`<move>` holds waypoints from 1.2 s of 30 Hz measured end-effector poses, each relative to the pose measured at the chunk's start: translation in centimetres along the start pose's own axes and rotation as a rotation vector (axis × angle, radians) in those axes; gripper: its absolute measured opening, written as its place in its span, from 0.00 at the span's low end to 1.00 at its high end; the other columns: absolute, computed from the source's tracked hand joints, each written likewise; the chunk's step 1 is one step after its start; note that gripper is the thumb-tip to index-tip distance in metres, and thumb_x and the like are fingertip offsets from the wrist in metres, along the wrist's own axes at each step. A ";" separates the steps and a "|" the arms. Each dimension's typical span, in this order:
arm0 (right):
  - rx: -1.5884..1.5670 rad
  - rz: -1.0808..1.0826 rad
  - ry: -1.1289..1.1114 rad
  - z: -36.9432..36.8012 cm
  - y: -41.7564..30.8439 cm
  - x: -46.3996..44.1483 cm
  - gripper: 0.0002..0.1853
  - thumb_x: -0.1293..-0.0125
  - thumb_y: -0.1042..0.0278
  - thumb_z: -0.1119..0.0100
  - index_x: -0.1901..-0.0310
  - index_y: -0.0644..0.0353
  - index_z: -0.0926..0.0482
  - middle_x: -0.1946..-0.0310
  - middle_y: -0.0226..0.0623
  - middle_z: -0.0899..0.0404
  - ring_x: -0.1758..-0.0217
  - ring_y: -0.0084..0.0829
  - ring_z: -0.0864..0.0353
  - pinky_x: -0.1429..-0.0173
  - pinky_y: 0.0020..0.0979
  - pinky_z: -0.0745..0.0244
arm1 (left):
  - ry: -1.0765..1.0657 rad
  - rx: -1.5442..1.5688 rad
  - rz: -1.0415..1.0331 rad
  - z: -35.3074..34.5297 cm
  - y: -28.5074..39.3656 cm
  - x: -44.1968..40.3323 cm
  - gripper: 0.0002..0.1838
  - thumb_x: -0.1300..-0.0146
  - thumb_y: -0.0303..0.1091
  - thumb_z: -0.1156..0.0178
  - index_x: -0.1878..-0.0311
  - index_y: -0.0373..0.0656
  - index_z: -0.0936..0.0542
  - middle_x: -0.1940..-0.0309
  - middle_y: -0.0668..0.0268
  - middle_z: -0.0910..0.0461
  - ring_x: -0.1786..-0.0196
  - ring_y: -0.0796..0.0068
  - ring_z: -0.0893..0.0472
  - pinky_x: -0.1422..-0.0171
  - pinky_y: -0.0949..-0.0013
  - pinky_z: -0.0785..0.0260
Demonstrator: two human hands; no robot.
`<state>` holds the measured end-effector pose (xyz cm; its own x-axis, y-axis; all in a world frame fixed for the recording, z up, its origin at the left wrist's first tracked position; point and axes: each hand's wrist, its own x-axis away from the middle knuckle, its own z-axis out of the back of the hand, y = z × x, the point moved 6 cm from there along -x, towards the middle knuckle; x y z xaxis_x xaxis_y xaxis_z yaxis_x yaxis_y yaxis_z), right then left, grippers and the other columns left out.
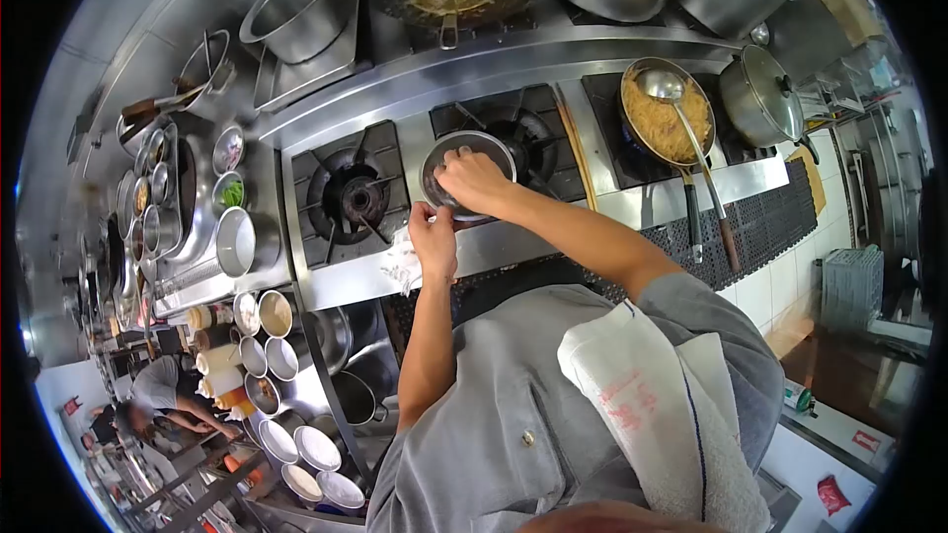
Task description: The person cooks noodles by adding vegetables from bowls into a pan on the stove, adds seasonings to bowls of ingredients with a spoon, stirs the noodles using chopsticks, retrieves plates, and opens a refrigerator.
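A round metal bowl (pixel 499 150) sits at the front of the stove, partly over a burner. My right hand (pixel 472 180) reaches into it with the fingers curled down; whatever they grip is hidden beneath them. At the bowl's near left rim, my left hand (pixel 433 237) is closed, thumb and fingers pinching the edge. A crumpled white cloth (pixel 401 263) hangs by that hand at the stove's front edge. The bowl's contents are mostly covered by my right hand and look dark.
Left of the bowl is an unlit burner (pixel 357 195). On the right, a frying pan (pixel 632 128) holds yellowish food and a ladle (pixel 662 86); its handle juts forward. Behind, a wok (pixel 449 25) contains bubbling oil. Several small bowls stand left, including one with chopped greens (pixel 232 193). Another person (pixel 168 395) bends far left.
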<state>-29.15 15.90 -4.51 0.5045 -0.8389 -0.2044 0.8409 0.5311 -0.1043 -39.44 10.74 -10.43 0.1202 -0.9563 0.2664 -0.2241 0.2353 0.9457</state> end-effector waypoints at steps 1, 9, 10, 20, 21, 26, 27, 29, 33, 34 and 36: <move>0.002 0.013 0.026 0.2 1.2 -0.1 0.11 0.48 0.72 0.43 0.64 0.67 0.20 0.66 0.52 0.21 0.60 0.49 0.18 0.62 0.39 0.19 | -0.012 -0.005 0.008 -1.0 0.2 -0.6 0.08 0.41 0.19 0.48 0.70 0.38 0.36 0.72 0.61 0.29 0.73 0.74 0.22 0.73 0.68 0.21; -0.218 -0.379 0.307 9.6 19.2 -4.9 0.11 0.48 0.61 0.42 0.66 0.57 0.20 0.66 0.47 0.22 0.59 0.49 0.20 0.54 0.47 0.25 | -0.007 0.054 0.061 -8.1 2.1 -5.1 0.07 0.40 0.21 0.46 0.69 0.37 0.34 0.74 0.64 0.30 0.74 0.76 0.25 0.70 0.69 0.20; -0.172 -0.387 0.360 10.3 21.9 -6.5 0.11 0.47 0.60 0.42 0.66 0.56 0.19 0.66 0.47 0.21 0.58 0.49 0.20 0.53 0.48 0.25 | -0.020 0.038 0.051 -8.5 2.2 -5.7 0.07 0.40 0.21 0.46 0.70 0.37 0.34 0.74 0.64 0.30 0.74 0.76 0.25 0.69 0.68 0.20; -0.053 -0.439 0.197 8.0 27.1 -9.6 0.08 0.48 0.66 0.41 0.66 0.55 0.18 0.65 0.46 0.17 0.59 0.48 0.18 0.55 0.47 0.23 | 0.023 -0.011 0.012 -10.1 3.3 -6.6 0.09 0.41 0.20 0.46 0.73 0.36 0.36 0.75 0.62 0.29 0.75 0.75 0.25 0.70 0.69 0.19; -0.082 -0.364 0.093 8.3 22.4 -7.4 0.09 0.47 0.66 0.41 0.63 0.53 0.17 0.61 0.45 0.17 0.56 0.46 0.17 0.53 0.47 0.22 | 0.027 -0.008 0.013 -9.9 3.1 -6.7 0.09 0.41 0.20 0.46 0.73 0.36 0.36 0.75 0.62 0.29 0.75 0.75 0.25 0.70 0.69 0.19; -0.229 -0.073 -0.028 0.8 14.7 -2.5 0.12 0.52 0.74 0.40 0.62 0.58 0.19 0.66 0.49 0.19 0.58 0.48 0.19 0.52 0.45 0.25 | -0.037 -0.040 -0.026 -11.3 2.5 -6.6 0.09 0.41 0.21 0.46 0.72 0.36 0.36 0.75 0.62 0.29 0.75 0.74 0.24 0.72 0.68 0.20; -0.205 -0.068 0.003 0.8 14.5 -2.4 0.13 0.53 0.75 0.38 0.62 0.59 0.18 0.67 0.49 0.18 0.57 0.48 0.18 0.51 0.44 0.24 | -0.055 -0.042 -0.037 -11.6 2.5 -6.7 0.09 0.41 0.21 0.46 0.72 0.36 0.36 0.75 0.62 0.29 0.75 0.74 0.24 0.72 0.68 0.20; -0.206 -0.102 0.022 0.9 15.1 -2.2 0.15 0.56 0.78 0.37 0.61 0.59 0.19 0.68 0.49 0.18 0.59 0.48 0.18 0.52 0.44 0.23 | -0.029 -0.040 0.008 -11.6 1.8 -6.9 0.09 0.41 0.21 0.45 0.72 0.36 0.36 0.75 0.61 0.29 0.75 0.74 0.24 0.72 0.68 0.20; -0.204 -0.131 -0.011 2.1 17.1 -2.7 0.13 0.53 0.77 0.39 0.62 0.60 0.19 0.68 0.49 0.18 0.62 0.49 0.17 0.56 0.46 0.23 | -0.016 0.035 0.079 -12.2 2.1 -7.8 0.09 0.40 0.21 0.46 0.72 0.37 0.36 0.76 0.63 0.30 0.77 0.74 0.25 0.71 0.69 0.20; -0.257 -0.150 0.007 3.3 17.7 -3.2 0.12 0.52 0.77 0.40 0.62 0.60 0.19 0.68 0.48 0.17 0.61 0.50 0.18 0.55 0.46 0.23 | -0.017 0.039 0.076 -12.2 2.1 -8.3 0.09 0.40 0.21 0.46 0.72 0.37 0.36 0.76 0.63 0.30 0.77 0.74 0.25 0.71 0.69 0.20; -0.283 -0.111 0.033 5.0 18.6 -4.3 0.11 0.52 0.76 0.40 0.63 0.60 0.19 0.67 0.45 0.17 0.59 0.50 0.18 0.54 0.45 0.24 | -0.057 0.060 0.044 -12.6 2.4 -9.1 0.10 0.40 0.20 0.45 0.72 0.37 0.37 0.76 0.64 0.30 0.77 0.74 0.25 0.72 0.70 0.20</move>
<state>-14.70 28.74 -0.68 0.4020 -0.8919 -0.2072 0.8003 0.4522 -0.3937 -28.86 22.21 -8.25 0.0544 -0.9540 0.2949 -0.2854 0.2681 0.9201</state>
